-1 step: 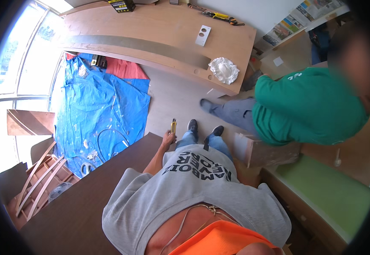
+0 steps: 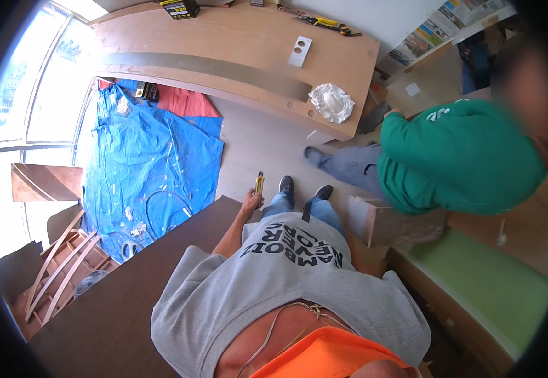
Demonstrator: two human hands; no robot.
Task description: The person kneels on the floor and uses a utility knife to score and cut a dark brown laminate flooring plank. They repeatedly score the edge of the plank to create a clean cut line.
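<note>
Yellow cutter (image 2: 259, 183) held above floor (image 2: 242, 142), near brown panel (image 2: 154, 264) | gripped in left hand (image 2: 251, 200), fingers curled; right hand hidden, state cannot be told | cutter in grip, no contact seen at its tip; what is left cannot be judged

Bright daylight pours through framed windows (image 2: 53, 82) at the left, a blue tarpaulin (image 2: 160, 151) covers part of the greyish floor (image 2: 258, 142), and a long wood-veneer counter (image 2: 230, 38) stands by a white wall (image 2: 390, 22).
</note>
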